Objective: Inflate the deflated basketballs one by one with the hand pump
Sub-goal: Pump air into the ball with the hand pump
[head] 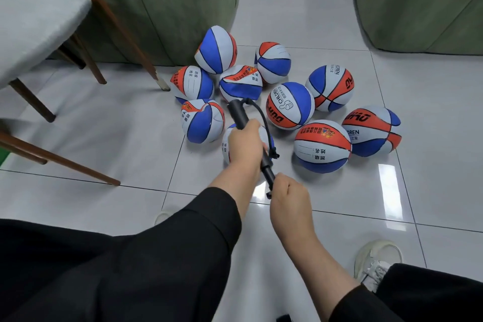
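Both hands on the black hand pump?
Yes: the left hand grips the barrel of the black hand pump, and the right hand grips its handle end.

The hand pump [241, 123] is black and slim, held aslant between the two hands, its barrel running up and away from the left hand [247, 145], which grips its middle, and its handle end inside the right hand [286, 191]; a thin black hose [262, 119] loops from its far tip back toward the left hand. The basketballs [290, 106], blue, white and orange, lie clustered beyond the hands, several dented and creased; one ball [226, 144] sits directly under the left hand
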Demonstrator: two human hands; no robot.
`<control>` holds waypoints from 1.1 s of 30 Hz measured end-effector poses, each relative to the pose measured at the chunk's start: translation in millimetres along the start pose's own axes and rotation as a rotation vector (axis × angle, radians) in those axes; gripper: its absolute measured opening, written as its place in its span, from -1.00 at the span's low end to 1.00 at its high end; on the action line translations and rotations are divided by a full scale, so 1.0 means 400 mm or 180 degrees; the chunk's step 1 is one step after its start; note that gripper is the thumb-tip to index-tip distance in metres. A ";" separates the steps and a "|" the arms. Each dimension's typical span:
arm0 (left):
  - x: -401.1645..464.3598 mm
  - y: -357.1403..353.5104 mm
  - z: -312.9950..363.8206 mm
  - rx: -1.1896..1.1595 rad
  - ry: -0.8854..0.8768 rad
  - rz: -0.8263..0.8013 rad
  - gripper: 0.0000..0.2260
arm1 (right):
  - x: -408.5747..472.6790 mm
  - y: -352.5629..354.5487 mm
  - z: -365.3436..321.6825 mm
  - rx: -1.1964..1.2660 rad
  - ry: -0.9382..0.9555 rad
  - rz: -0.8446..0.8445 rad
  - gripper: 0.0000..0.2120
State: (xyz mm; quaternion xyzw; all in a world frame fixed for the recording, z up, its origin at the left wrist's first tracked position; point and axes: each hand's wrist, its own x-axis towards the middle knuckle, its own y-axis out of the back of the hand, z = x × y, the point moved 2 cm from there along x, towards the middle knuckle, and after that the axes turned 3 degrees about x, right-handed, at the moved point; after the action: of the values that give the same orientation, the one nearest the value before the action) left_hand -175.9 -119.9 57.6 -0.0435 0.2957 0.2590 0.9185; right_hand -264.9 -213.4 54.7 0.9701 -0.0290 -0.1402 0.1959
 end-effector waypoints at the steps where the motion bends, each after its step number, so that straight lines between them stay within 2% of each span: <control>1: -0.010 -0.008 -0.009 0.0029 -0.0047 -0.0019 -0.83 | 0.005 0.004 0.002 -0.0038 0.0053 0.0015 -0.76; 4: -0.027 -0.020 -0.026 -0.0026 -0.0084 -0.0028 -0.85 | 0.012 0.006 0.007 -0.0196 0.0176 0.0021 -0.67; 9: -0.018 -0.005 -0.002 -0.0038 -0.0060 -0.0066 -0.86 | 0.017 -0.002 0.002 0.0209 -0.0110 -0.0036 -0.60; 16: 0.033 0.043 0.059 -0.0006 -0.0122 0.0189 -0.91 | -0.040 -0.016 0.036 -0.0001 -0.0008 -0.0118 -0.70; 23: -0.015 -0.012 -0.006 0.0179 -0.0191 0.0011 -0.85 | 0.006 0.001 0.021 -0.0218 0.0201 0.0088 -0.76; 29: -0.019 -0.014 -0.020 0.0039 -0.0180 0.0060 -0.94 | 0.022 -0.001 0.026 0.0084 -0.0034 0.0117 -0.70; 33: -0.003 -0.004 0.005 -0.0006 -0.0234 -0.0067 -0.81 | 0.015 -0.001 0.031 0.0133 -0.0152 0.0009 -0.67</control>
State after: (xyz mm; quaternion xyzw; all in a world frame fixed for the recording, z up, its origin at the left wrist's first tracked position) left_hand -174.9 -121.1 59.9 -0.0380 0.2610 0.2509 0.9314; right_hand -262.4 -218.2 42.0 0.9703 -0.0379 -0.1625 0.1750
